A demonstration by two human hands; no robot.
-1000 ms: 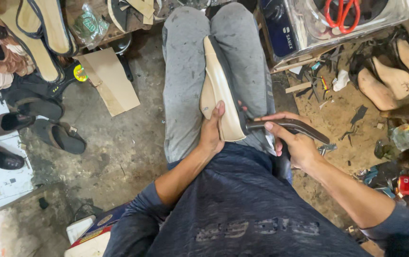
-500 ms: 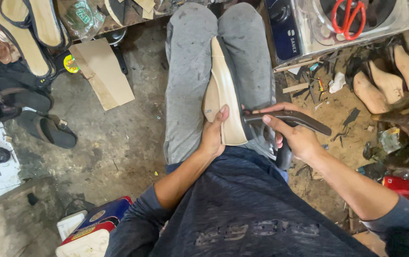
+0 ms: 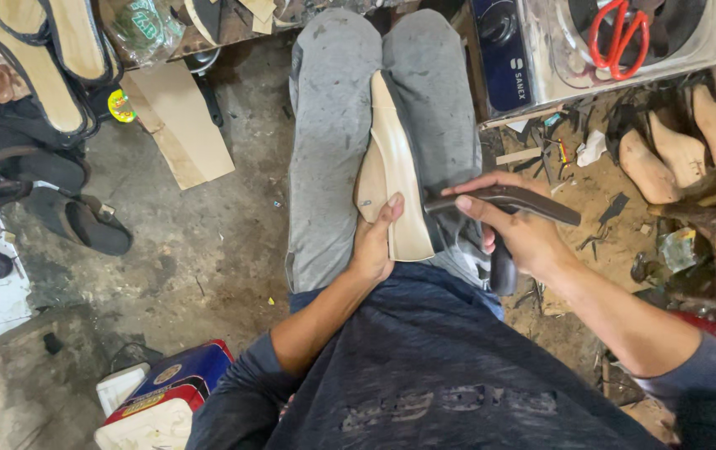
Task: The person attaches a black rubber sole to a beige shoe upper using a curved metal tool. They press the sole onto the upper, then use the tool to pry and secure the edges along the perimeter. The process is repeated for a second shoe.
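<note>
Fingers (image 3: 503, 200) of the right hand (image 3: 516, 233) are clenched round a dark tool (image 3: 524, 200), mid-frame; the shoe (image 3: 395, 183) is gripped by the left hand (image 3: 374, 242), steadied on the lap (image 3: 333, 150).

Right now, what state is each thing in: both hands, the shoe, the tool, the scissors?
left hand: gripping the shoe's heel end, thumb on the sole
right hand: closed around the dark tool's handle
shoe: lying on the lap, pale sole up, toe pointing away
dark tool: held level, tip against the shoe's side
red scissors: closed, resting on the metal machine
</note>
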